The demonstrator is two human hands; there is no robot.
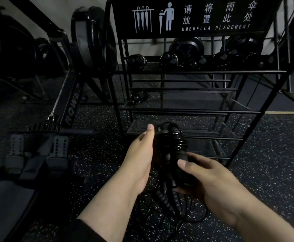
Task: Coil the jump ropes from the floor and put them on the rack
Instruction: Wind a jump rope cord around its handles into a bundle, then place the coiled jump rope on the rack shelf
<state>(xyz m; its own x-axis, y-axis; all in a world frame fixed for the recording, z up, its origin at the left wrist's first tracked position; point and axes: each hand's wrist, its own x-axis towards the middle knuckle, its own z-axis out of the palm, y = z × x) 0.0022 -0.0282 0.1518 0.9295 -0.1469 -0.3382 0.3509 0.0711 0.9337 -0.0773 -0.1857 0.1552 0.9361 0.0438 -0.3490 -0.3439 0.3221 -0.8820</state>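
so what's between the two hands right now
In the head view, a coiled jump rope bundle sits between the left hand and right hand, both gripping it.

- Black jump rope bundle (pixel 173 154), glossy coils, ridged handles, between the fingers of both hands.
- Black wire rack (pixel 195 72) beyond the fingertips, sign panel (pixel 191 16) black with white pictograms and white lettering.
- Dark floor (pixel 265 154) below the fingers, speckled with white and grey flecks.
- Black rowing machine (pixel 69 105) left of the fingers, pale grey lettering, silver chain.
- Black sleeve (pixel 83 231) behind the left fingers.
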